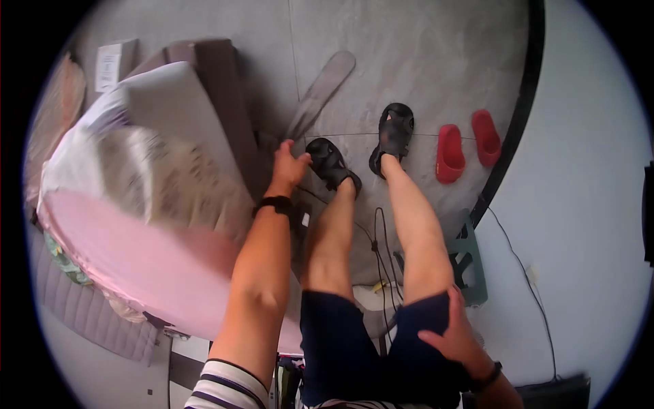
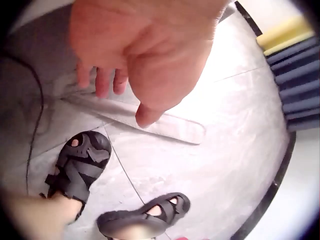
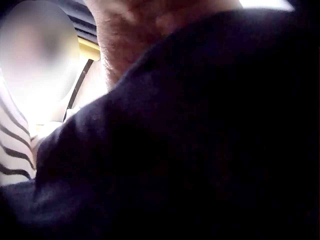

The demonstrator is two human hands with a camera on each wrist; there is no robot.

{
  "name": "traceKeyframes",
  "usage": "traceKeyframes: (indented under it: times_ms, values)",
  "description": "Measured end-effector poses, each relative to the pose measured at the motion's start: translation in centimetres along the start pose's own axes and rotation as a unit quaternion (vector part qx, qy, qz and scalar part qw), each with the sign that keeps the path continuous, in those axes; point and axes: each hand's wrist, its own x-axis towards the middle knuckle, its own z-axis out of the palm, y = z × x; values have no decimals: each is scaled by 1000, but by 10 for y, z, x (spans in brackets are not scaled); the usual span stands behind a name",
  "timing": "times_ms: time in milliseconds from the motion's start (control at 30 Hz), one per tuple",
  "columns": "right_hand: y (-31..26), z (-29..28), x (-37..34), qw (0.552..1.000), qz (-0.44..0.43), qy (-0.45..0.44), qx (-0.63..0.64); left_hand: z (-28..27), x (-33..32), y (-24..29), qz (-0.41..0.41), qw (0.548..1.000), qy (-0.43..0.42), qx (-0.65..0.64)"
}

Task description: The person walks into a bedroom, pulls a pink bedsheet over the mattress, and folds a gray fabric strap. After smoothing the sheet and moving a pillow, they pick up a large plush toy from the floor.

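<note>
My left hand (image 1: 289, 165) reaches down above the floor, thumb apart from the loosely bent fingers, with nothing in it. Below it a long flat grey strip with a rounded end (image 1: 330, 78) lies on the tiles; in the left wrist view the thumb overlaps this strip (image 2: 180, 131). A black sandal (image 1: 327, 162) on one foot is close to the left fingers. My right hand (image 1: 458, 332) rests on the dark blue shorts (image 1: 415, 334) at the thigh. Shorts fabric fills most of the right wrist view, hiding the right fingers.
At left stands a bulky piece with a pink cover (image 1: 157, 238), a patterned cloth and a brown side (image 1: 225, 95). Red slippers (image 1: 450, 155) lie by the wall at right. A green plastic stool (image 1: 473, 266) and dark cables (image 1: 379, 238) are near the legs.
</note>
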Motion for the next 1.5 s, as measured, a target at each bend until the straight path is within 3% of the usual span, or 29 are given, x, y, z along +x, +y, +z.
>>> traceKeyframes:
  times_ms: [67,100,233,333,367,400,433,533,600,633,667,733,833,900,933,967,1000,1033,1200,1300,1333,1400,1500]
  values:
    - [-7,-16,12,998,49,-16,22,10,42,-2,-43,998,5,46]
    - [-10,-22,17,998,57,-12,19,22,62,-13,-27,997,39,67]
    - [-36,-38,34,993,115,-8,-30,38,100,-8,-24,989,9,145]
    - [-38,-42,33,994,101,-4,-37,48,99,-16,-55,960,-196,191]
    - [-43,-44,31,994,83,20,-61,53,82,-17,-38,966,-174,186]
    - [-48,-46,31,994,52,50,-82,39,58,13,-76,967,-171,175]
    - [-59,-45,32,991,19,83,-102,23,38,27,-31,974,-159,159]
    - [-41,-43,17,999,34,6,1,-20,-23,81,-5,984,-180,2]
    - [-36,-46,10,1000,5,12,-28,-47,-63,117,101,988,-108,-44]
    - [-40,-52,8,1000,4,3,-20,-100,-95,178,52,983,-140,-102]
    - [-40,-51,8,1000,5,-4,-16,-125,-114,198,23,978,-173,-111]
    - [-38,-69,7,999,-2,-42,-8,-184,-163,260,65,970,-160,-171]
    - [-44,-102,5,996,-19,-84,-26,-232,-224,302,130,933,-155,-296]
    - [-56,-127,-2,995,-38,-89,-28,-303,-281,356,80,940,-182,-277]
    - [-73,-144,-7,995,-64,-70,-8,-331,-304,375,55,941,-196,-270]
    - [-95,-163,-14,995,-88,-53,10,-329,-312,365,97,929,-180,-309]
    - [-175,-208,-56,981,-176,46,-74,-351,-337,381,124,916,-175,-340]
    - [-205,-220,-63,964,-233,71,-104,-367,-350,387,143,905,-182,-358]
    - [-413,-234,-138,847,-497,45,-182,-419,-371,410,225,870,-234,-371]
    - [-479,-214,-127,896,-378,-155,-175,-475,-377,421,233,804,-180,-516]
    - [-497,-210,-119,880,-394,-133,-230,-501,-374,422,230,781,-160,-558]
    - [-526,-203,-110,837,-423,-95,-336,-553,-373,414,302,717,-41,-627]
    - [-596,-213,-112,818,-445,-94,-353,-620,-368,376,301,612,80,-727]
